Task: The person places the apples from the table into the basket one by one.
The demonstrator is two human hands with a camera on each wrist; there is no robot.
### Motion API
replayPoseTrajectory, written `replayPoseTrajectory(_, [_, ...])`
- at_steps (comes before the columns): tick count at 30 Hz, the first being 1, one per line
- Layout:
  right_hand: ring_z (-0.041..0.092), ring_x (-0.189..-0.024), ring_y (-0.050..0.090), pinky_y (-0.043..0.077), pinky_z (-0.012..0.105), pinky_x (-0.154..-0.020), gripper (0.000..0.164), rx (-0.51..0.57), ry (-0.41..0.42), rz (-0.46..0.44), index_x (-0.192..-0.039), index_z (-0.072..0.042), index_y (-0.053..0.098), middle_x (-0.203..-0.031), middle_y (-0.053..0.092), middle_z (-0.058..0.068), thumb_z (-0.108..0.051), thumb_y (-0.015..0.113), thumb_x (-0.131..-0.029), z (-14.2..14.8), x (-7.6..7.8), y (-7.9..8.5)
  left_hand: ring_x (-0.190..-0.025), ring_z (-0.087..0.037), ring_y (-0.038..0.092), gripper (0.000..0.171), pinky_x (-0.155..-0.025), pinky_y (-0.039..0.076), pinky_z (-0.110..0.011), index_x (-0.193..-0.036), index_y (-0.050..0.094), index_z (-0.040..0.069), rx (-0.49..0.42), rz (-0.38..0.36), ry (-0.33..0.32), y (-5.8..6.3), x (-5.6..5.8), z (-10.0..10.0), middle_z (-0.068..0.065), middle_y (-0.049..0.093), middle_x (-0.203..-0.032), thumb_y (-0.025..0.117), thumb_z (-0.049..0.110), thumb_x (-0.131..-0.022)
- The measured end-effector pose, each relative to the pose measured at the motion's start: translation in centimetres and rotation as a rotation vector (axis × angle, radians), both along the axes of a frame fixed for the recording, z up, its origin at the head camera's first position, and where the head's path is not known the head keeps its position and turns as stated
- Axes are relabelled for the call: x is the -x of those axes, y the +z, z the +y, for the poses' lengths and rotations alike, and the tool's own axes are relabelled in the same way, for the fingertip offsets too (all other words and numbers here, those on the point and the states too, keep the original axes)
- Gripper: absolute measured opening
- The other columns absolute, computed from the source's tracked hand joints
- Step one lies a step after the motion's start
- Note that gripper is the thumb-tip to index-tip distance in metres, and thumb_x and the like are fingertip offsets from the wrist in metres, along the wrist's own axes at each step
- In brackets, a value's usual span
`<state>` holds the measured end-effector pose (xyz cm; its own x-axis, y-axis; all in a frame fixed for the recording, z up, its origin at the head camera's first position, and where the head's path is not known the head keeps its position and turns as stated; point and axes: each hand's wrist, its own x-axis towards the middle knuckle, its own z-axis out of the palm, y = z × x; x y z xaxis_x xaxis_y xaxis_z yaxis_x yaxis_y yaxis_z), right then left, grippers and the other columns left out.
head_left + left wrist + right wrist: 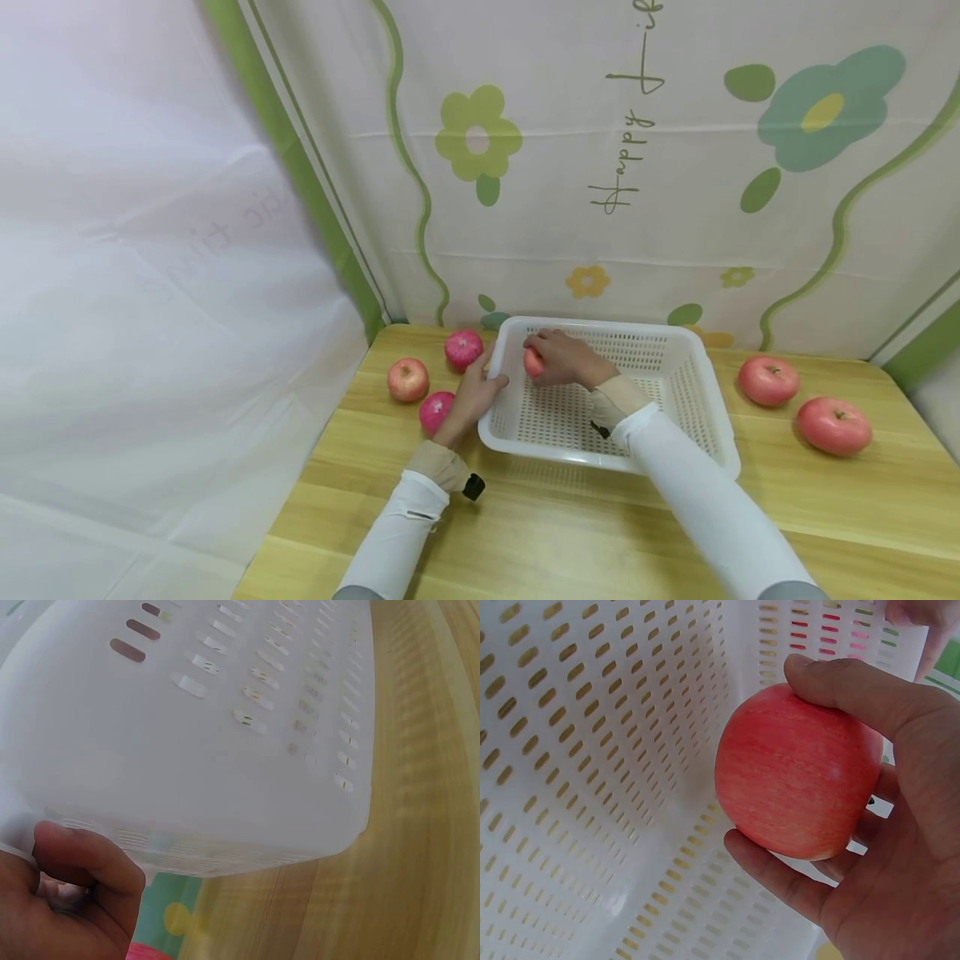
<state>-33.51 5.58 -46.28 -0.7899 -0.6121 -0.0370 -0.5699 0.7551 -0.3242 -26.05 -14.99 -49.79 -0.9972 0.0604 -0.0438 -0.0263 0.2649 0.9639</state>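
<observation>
A white perforated plastic basket (pixel 570 457) stands on the wooden table. My right hand (pixel 564 358) reaches inside it and holds a red apple (pixel 799 772), thumb on one side and fingers curled round the other. In the head view that apple is near the basket's left end, mostly covered by the hand. With my left hand (pixel 477 393) I grip the basket's left rim; in the left wrist view its thumb and fingers (pixel 97 859) curl at the rim. Beside this hand lie two bright pink fruits, one behind (pixel 463 350) and one nearer (pixel 437 412).
Left of the pink fruits sits a paler red apple (pixel 408 380). Two large red apples, one farther back (pixel 768 381) and one nearer (pixel 834 426), rest right of the basket. A printed curtain (pixel 562 250) hangs along the table's back edge, and a white sheet (pixel 187 333) hangs at the left.
</observation>
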Motion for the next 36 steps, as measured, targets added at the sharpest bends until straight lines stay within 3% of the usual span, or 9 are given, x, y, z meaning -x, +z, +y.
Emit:
replayPoseTrajectory(7, [0.037, -0.125, 0.062, 0.055, 0.054, -0.103, 0.064, -0.005, 0.009, 0.014, -0.140, -0.009, 0.063, -0.138, 0.064, 0.016, -0.023, 0.083, -0.081, -0.3, -0.1, -0.5, -0.108, -0.042, 0.076, 0.074, -0.084, 0.066, -0.051, -0.169, 0.031, 0.018, 0.004, -0.002, 0.005, 0.0, -0.1, 0.0, -0.033, 0.069, -0.131, 0.061, 0.011, -0.101])
replayPoseTrajectory(17, [0.034, -0.124, 0.062, 0.058, 0.055, -0.095, 0.065, -0.048, -0.016, -0.021, -0.143, -0.014, 0.062, -0.142, 0.061, 0.013, -0.026, 0.082, -0.083, -0.6, -0.1, -0.9, -0.111, -0.045, 0.075, 0.074, -0.084, 0.066, -0.053, -0.169, 0.031, 0.017, -0.002, 0.001, 0.001, 0.0, -0.2, 0.0, -0.032, 0.068, -0.133, 0.060, 0.011, -0.101])
replayPoseTrajectory(36, [0.033, -0.120, 0.062, 0.058, 0.051, -0.098, 0.063, -0.079, 0.002, -0.022, -0.140, -0.012, 0.061, -0.136, 0.063, 0.012, -0.026, 0.083, -0.083, -0.8, -0.2, -1.9, -0.111, -0.042, 0.075, 0.074, -0.084, 0.066, -0.052, -0.169, 0.033, 0.021, 0.015, 0.008, 0.000, 0.0, -0.1, 0.0, -0.029, 0.069, -0.135, 0.060, 0.012, -0.100])
